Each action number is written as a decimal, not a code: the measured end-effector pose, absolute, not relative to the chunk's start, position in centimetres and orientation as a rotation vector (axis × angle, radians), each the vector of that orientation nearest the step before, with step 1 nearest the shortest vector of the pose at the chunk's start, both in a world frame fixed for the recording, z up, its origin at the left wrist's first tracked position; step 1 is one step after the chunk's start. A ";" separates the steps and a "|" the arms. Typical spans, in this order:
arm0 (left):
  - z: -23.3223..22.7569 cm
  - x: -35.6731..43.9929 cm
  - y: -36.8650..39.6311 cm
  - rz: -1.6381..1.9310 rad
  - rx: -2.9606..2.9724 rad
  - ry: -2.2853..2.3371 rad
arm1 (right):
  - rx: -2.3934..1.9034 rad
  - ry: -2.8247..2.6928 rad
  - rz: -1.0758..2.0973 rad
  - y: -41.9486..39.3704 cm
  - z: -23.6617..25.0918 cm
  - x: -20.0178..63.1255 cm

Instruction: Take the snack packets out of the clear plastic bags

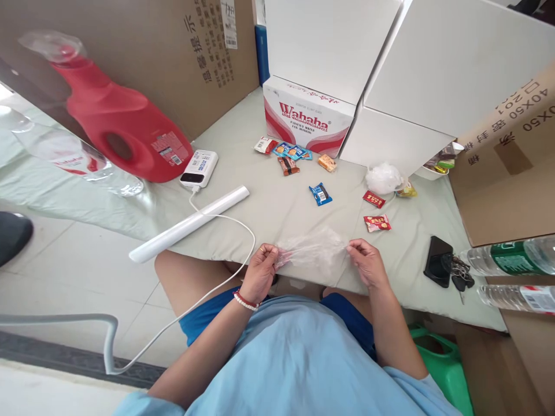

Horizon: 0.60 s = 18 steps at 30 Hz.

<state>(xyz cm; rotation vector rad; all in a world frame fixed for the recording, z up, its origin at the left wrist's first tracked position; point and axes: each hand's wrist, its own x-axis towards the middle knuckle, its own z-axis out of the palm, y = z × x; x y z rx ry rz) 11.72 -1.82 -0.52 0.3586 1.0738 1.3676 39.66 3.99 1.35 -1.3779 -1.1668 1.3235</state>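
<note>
A clear plastic bag [315,249] is stretched sideways between my hands at the table's near edge. My left hand [261,270] pinches one end, where some pink print shows through the folds. The other end is between the thumb and fingers of my right hand [367,261]. Beyond the bag lies a blue snack packet [320,194]. Two red packets, one [377,223] nearer and one [373,199] farther, are to the right, beside a knotted white plastic bag [384,178].
More wrapped snacks [295,151] lie before a Wahaha carton [309,115]. At left are a red jug [125,115], a power bank [199,169], its cable and a white tube light [191,224]. A phone [439,261], keys [462,274] and water bottles [511,257] sit at right.
</note>
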 end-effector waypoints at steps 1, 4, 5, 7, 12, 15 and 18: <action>-0.5 11.6 -1.7 1.364 0.363 1.080 | -1.387 -1.134 1.319 3.9 1.5 40.8; -0.6 11.6 -1.3 1.362 0.401 1.110 | -1.450 -1.126 1.260 3.5 1.4 44.2; -0.6 11.6 -1.2 1.365 0.421 1.121 | -1.489 -1.151 1.226 3.5 1.3 45.2; -0.8 11.7 -1.0 1.369 0.483 1.146 | -1.607 -1.242 1.109 3.3 1.0 46.6; -1.0 12.3 -1.3 1.324 0.670 1.208 | -1.742 -1.437 0.639 3.3 2.5 45.3; -0.5 12.6 -1.6 1.293 0.679 1.255 | -1.540 -1.651 0.674 3.9 4.0 41.7; 0.0 12.9 -1.9 1.277 0.678 1.255 | -1.394 -1.878 0.865 5.3 4.0 38.0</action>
